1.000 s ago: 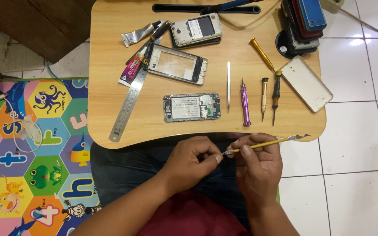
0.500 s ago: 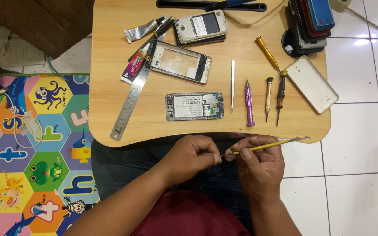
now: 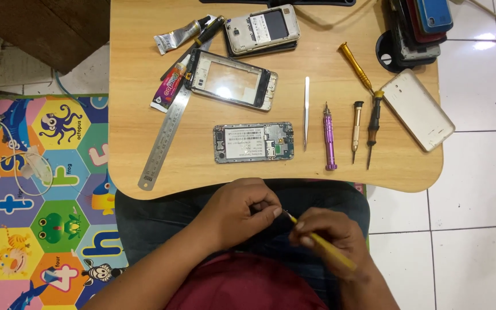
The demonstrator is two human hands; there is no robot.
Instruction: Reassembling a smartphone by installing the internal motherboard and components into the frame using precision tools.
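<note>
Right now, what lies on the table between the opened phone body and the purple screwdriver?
In the head view, silver tweezers lie between the opened phone body and the purple screwdriver, apart from both.

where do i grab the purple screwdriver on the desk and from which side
Take the purple screwdriver by its thick barrel, coming straight down from above. It lies flat, tip toward the far edge, with the tweezers and a small wooden-handled driver close on either side, so pinch across the barrel's middle with two fingertips.

The ruler (image 3: 166,135) lies left of the circuit board (image 3: 252,142) on the table (image 3: 133,69). Tweezers (image 3: 306,112) and three screwdrivers (image 3: 329,136) lie to its right.
</note>
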